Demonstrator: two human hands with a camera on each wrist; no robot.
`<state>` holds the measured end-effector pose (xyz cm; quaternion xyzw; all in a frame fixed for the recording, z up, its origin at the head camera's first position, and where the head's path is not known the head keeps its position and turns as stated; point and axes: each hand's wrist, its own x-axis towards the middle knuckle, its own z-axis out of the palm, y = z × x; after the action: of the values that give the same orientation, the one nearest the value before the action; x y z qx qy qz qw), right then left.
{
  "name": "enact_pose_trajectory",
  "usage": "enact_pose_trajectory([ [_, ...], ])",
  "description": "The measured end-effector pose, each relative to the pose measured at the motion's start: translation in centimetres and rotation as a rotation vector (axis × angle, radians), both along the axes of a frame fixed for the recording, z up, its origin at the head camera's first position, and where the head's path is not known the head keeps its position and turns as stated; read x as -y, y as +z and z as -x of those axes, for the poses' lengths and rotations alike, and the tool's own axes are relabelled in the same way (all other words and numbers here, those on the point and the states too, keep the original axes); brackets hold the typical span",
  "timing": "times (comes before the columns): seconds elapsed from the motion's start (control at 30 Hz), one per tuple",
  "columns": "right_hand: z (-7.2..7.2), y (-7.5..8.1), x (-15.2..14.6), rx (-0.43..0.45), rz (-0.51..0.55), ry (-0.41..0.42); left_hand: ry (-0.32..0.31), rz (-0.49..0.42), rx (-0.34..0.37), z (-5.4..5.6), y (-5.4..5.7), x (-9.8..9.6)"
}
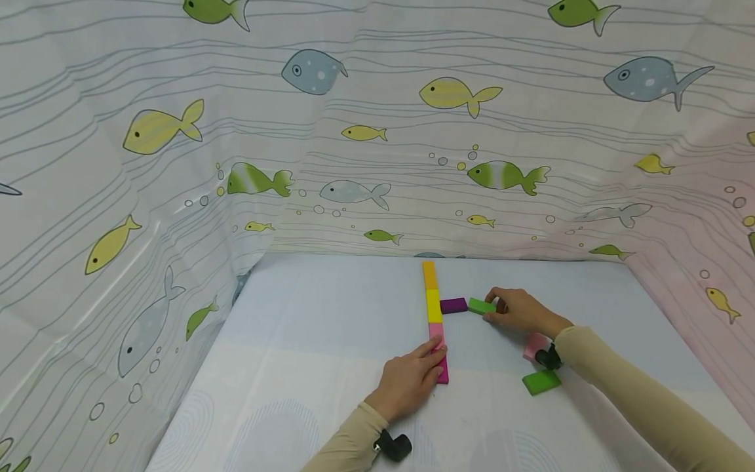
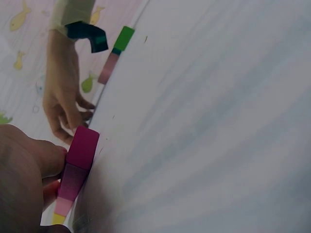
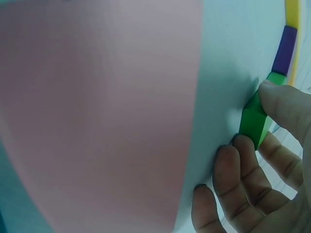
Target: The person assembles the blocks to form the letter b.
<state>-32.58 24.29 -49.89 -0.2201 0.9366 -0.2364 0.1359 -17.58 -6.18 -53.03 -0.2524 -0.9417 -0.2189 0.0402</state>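
A line of flat blocks runs away from me on the table: an orange block (image 1: 430,275) at the far end, a yellow block (image 1: 433,306), a pink block (image 1: 435,330), and a magenta block (image 2: 83,148) nearest. My left hand (image 1: 409,380) rests its fingers on the near part of this line, partly covering the pink and magenta blocks. A purple block (image 1: 453,305) branches off rightward from beside the yellow one. At the purple block's right end lies a light green block (image 1: 480,306), pinched between thumb and fingers of my right hand (image 1: 525,311).
Right of the line, a darker green block (image 1: 541,382) lies on the white table (image 1: 283,367). Close by, a pink block (image 1: 535,346) is partly hidden by the right wrist camera (image 1: 549,357). A fish-patterned curtain (image 1: 377,157) hangs round the back and sides.
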Motion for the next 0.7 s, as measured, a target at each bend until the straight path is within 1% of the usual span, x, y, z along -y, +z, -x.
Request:
enact_pose_trajectory([
  [0.23,-0.18,0.11,0.05,0.009,0.005,-0.004,0.002,0.004,0.009,-0.03,0.03,0.01],
  [0.47,-0.11,-0.09,-0.03,0.037,0.005,-0.029,0.003,0.006,0.016,-0.08,0.08,0.0],
  [0.7,-0.01,-0.21,-0.01,0.03,0.0,-0.028,-0.001,0.006,0.009,-0.11,0.08,-0.01],
])
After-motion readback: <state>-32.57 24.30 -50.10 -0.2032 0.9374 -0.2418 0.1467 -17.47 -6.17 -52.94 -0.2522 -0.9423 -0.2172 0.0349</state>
